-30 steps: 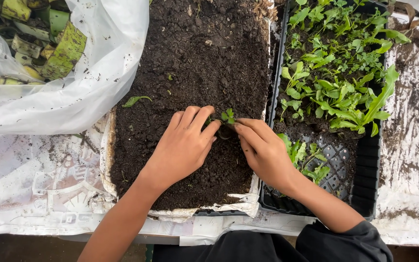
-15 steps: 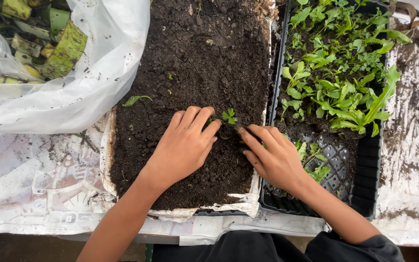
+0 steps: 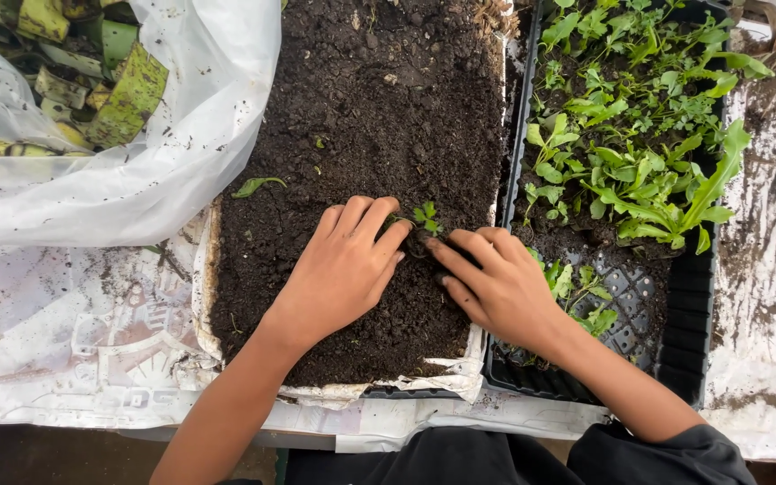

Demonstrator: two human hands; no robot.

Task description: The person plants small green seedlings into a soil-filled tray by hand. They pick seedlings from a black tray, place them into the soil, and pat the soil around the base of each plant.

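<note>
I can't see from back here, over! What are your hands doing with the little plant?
Left hand and right hand flat on the soil, fingertips either side of the tiny seedling. Seedling upright. Nothing blocking; seedling tray alongside.

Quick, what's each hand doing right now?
Left hand: open, flat on the soil beside the seedling.
Right hand: open, fingertips in soil by the seedling.
</note>
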